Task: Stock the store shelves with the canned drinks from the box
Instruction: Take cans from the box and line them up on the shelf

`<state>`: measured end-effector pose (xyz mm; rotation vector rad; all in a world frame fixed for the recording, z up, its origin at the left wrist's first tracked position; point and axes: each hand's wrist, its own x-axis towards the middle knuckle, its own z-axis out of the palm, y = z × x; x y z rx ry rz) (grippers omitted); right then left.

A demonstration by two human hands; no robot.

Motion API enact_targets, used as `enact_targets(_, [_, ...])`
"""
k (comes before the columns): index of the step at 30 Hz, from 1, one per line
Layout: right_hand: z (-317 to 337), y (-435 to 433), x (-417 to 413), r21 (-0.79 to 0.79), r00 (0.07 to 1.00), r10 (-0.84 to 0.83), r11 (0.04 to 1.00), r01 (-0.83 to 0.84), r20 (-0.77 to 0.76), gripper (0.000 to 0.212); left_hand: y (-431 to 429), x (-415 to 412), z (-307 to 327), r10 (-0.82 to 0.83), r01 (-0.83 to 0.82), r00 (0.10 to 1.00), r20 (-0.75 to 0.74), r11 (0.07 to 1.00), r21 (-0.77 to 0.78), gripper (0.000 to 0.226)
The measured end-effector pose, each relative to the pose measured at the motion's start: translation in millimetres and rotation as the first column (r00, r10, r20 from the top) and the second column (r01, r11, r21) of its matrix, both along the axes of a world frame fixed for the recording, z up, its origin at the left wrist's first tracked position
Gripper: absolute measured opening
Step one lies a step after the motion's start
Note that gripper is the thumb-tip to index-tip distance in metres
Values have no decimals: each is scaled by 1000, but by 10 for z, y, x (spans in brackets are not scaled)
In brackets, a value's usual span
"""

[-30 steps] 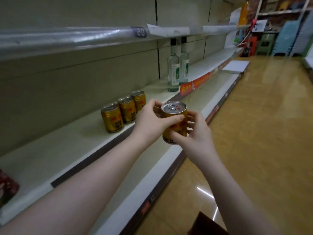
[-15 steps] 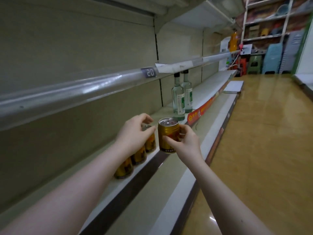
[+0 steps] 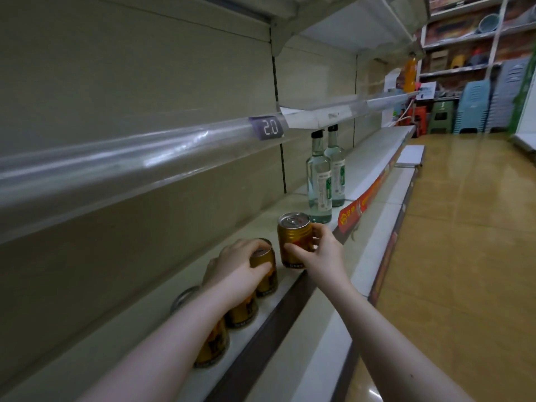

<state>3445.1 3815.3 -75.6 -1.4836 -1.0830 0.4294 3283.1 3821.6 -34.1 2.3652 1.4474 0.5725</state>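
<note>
My right hand [image 3: 316, 250] grips a gold drink can [image 3: 291, 242] by its side, upright, at the front edge of the pale shelf [image 3: 162, 323]. Its base is at shelf level, at the far end of a row of three gold cans. My left hand [image 3: 237, 268] lies over the top of the row's farthest can [image 3: 265, 278], fingers wrapped around it. The middle can [image 3: 242, 313] and the nearest can [image 3: 211, 348] are partly hidden behind my left forearm. The box is out of view.
Two clear glass bottles [image 3: 319, 184] with green labels stand farther along the same shelf. A shelf rail with a "2.0" price tag [image 3: 266, 127] hangs overhead. A lower shelf [image 3: 333, 309] juts out below. Shiny floor [image 3: 464, 256] runs to the right, with stacked stools at the far end.
My left hand let go of the held can and came down onto the farthest shelved can. My right hand carried the can forward to the shelf edge beside the row.
</note>
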Motion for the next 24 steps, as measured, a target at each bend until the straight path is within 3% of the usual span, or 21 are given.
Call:
enact_targets(10, [-201,343,-37,-101,997,69,993,-66,35,56,19,34,-45,12,-3,988,-156,998,58,49])
enact_targets(17, [-191,396,-75,-191,980,188,966,-172,68,50,6,29,-49,3,4,986,-166,999,39,52])
enact_targets(21, [-169,326,-79,-192,974,224,958,-214,36,51,16,30,-54,15,-12,994,-104,1000,28,49])
enact_targets(24, [-137,222,-86,-143,978,209,968,-206,6,65,41,5,-86,30,-28,997,77,999,-16,46])
